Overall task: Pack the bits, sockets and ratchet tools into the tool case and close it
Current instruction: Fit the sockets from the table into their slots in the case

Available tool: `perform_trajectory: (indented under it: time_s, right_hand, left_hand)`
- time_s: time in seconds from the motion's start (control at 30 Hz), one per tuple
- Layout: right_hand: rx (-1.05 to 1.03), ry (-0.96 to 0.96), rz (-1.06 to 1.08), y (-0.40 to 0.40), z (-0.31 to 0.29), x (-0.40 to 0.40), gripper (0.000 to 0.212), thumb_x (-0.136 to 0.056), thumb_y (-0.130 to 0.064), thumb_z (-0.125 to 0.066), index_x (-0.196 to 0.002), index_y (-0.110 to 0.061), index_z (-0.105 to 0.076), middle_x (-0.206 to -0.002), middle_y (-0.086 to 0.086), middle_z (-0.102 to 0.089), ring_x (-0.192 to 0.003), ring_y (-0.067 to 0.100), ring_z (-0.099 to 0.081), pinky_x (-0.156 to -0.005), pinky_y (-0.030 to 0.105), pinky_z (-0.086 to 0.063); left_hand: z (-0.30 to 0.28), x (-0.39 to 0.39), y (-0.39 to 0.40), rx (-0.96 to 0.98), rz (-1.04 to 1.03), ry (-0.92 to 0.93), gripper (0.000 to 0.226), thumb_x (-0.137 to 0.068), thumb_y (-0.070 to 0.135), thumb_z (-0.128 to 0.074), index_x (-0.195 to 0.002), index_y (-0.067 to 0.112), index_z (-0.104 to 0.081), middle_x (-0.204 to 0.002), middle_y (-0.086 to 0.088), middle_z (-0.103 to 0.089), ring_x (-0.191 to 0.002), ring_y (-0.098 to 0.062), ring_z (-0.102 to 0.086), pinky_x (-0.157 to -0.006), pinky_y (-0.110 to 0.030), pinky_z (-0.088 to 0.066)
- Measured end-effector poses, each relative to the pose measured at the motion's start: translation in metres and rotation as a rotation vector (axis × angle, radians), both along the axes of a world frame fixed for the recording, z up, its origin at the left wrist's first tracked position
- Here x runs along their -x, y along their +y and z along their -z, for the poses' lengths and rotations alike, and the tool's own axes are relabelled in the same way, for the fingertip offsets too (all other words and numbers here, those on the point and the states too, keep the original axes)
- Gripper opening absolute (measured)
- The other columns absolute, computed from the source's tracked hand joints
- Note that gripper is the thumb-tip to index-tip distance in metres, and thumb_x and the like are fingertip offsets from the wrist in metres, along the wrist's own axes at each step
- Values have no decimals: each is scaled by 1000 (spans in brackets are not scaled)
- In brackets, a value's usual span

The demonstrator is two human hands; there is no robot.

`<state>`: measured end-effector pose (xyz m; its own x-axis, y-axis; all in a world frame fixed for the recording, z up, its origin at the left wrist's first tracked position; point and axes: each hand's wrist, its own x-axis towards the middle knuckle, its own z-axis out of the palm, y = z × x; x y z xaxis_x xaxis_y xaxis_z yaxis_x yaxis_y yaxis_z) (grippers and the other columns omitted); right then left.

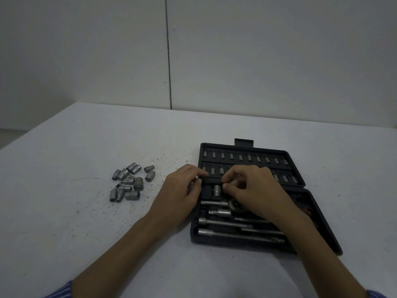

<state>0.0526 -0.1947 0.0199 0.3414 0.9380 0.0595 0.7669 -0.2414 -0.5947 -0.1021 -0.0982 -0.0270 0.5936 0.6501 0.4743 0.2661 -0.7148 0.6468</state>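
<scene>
- The tool case (253,190) is lying open on the bench (86,222), presenting its slots for loading.
- The right hand (249,188) is hovering over the socket row, fingers curled narrowly; its contents cannot be determined.
- The left hand (182,190) is pinching the case edge, apparently steadying it.
- Loose sockets (129,181) are waiting left of the left hand.

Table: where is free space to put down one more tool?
Bare table lies near the person, below the loose sockets, and beyond them toward the wall. Crowded: the sockets' pile and the open tool case, where both hands work.
</scene>
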Motion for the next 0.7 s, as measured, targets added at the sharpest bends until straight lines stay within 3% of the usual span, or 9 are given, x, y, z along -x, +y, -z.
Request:
perform_trajectory:
  time_s: [0.2,0.4,0.7]
  right_hand:
    - [-7,-45,-44,0,0,0,8,-84,-28,-66,-88,-35,-65,-70,-16,-68,-72,-4,-62,-74,32,-55]
    - [19,-132,-68,1,-1,0,4,-82,-38,-66,-83,-41,-65,-70,-20,-64,-71,-6,-58,-67,24,-51]
    - [-16,-184,-54,1,1,4,9,-82,-45,-63,-82,-37,-64,-67,-22,-62,-66,-7,-57,-57,17,-41]
  left_hand:
    - [1,0,1,-23,14,8,23,-87,15,-46,-99,13,-66,-97,7,-63,-90,0,-55,-80,-9,-42]
    - [2,0,1,-79,28,48,22,-87,17,-47,-100,15,-64,-98,9,-62,-88,-1,-55,-78,-13,-44]
    - [4,-1,1,-115,37,73,22,-88,19,-46,-101,15,-63,-99,9,-60,-87,-3,-54,-76,-25,-49]
